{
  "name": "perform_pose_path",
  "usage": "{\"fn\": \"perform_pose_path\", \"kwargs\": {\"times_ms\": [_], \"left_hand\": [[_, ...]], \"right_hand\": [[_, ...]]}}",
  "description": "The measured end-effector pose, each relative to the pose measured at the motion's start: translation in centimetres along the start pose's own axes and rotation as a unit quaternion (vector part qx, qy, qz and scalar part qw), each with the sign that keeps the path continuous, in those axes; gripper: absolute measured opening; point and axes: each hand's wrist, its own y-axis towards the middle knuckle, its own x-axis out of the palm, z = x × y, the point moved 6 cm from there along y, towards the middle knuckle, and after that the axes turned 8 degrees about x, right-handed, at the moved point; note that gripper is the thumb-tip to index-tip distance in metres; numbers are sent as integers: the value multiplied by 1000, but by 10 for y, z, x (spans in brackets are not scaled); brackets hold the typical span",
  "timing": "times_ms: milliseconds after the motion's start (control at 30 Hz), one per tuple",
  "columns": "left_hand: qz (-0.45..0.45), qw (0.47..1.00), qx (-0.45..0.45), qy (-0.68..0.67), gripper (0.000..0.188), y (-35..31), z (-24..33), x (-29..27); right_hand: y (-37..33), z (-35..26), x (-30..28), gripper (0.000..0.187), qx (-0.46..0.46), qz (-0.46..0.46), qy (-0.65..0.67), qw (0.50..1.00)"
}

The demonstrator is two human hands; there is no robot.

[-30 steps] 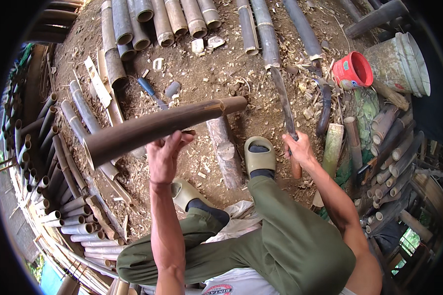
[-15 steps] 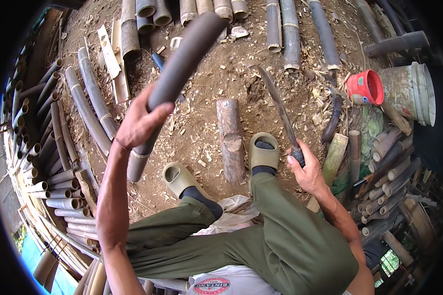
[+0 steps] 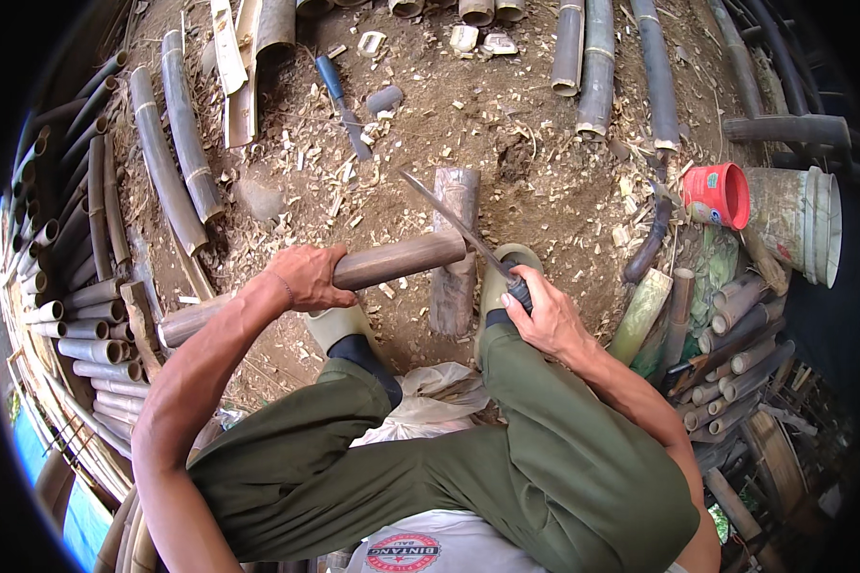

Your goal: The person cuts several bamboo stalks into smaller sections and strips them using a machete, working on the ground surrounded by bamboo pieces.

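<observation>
My left hand (image 3: 308, 277) is wrapped round a dark bamboo pole (image 3: 401, 261), which lies almost level in front of me and slants slightly up to the right. Its right end reaches over a short wooden block (image 3: 457, 296) on the ground; whether it rests on the block I cannot tell. In my right hand (image 3: 543, 310) is the dark handle of a machete (image 3: 457, 222). The long curved blade points up and to the left, crossing the view of the block close to the pole's right end.
A blue-handled knife (image 3: 342, 103) lies among wood chips ahead. Bamboo poles (image 3: 167, 158) lie at left, others (image 3: 597, 72) at the far right. A red bucket (image 3: 717, 196) and a pale bucket (image 3: 795, 224) stand at right. Stacked bamboo (image 3: 96, 349) lines the left side.
The bamboo pole has swung down from a steep slant to nearly level, its far end now by the block. My right hand has moved left, and the machete blade has tilted further left.
</observation>
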Motion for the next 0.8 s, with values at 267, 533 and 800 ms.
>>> {"fn": "perform_pose_path", "kwargs": {"times_ms": [267, 533, 800], "left_hand": [[-1, 1000, -18, 22, 69, -6, 17, -3], [-45, 996, -73, 29, 73, -13, 36, -14], [-1, 997, -56, 47, 68, -17, 36, -8]], "right_hand": [[15, -10, 8, 40, -33, 28, -72, 996], [14, -66, -4, 38, -239, 115, 3, 964], [24, -75, -14, 39, -149, 73, 70, 984]]}}
